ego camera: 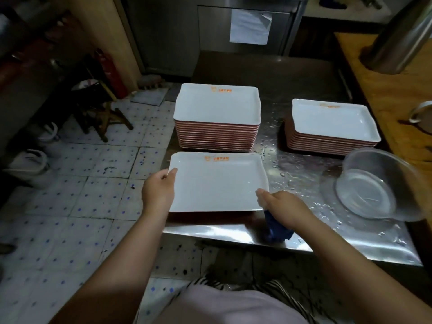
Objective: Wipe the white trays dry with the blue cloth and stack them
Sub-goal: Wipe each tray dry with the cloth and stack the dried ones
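Hands hold one white tray (217, 183) level over the near part of a wet steel table (304, 174). Its left edge juts past the table edge, above the tiled floor (88, 183). The left hand (159, 190) grips that left edge — thumb on top of the rim, fingers hidden beneath. The right hand (284, 208) is at the tray's near right corner, with fingertips on the rim and a blue cloth (278, 228) bunched under the palm, so it pinches tray and cloth together; the cloth's tail hangs down towards the table's front edge.

An orange logo is printed along the tray's far rim, and the inside looks glossy. Just behind it stands the left stack (217, 127) of trays, white on top with pinkish edges showing down the side, the same logo on the top one. Well apart to the right sits a lower right stack (332, 134), its top tray also white. Water drops speckle the steel between and around the stacks.

Near the right hand's side, a clear bowl (374, 185) rests tilted on the table — its rim is raised at the far side. A wooden counter (383, 90) runs along the table's right edge. On the floor to the left stands a wooden stool (105, 118).
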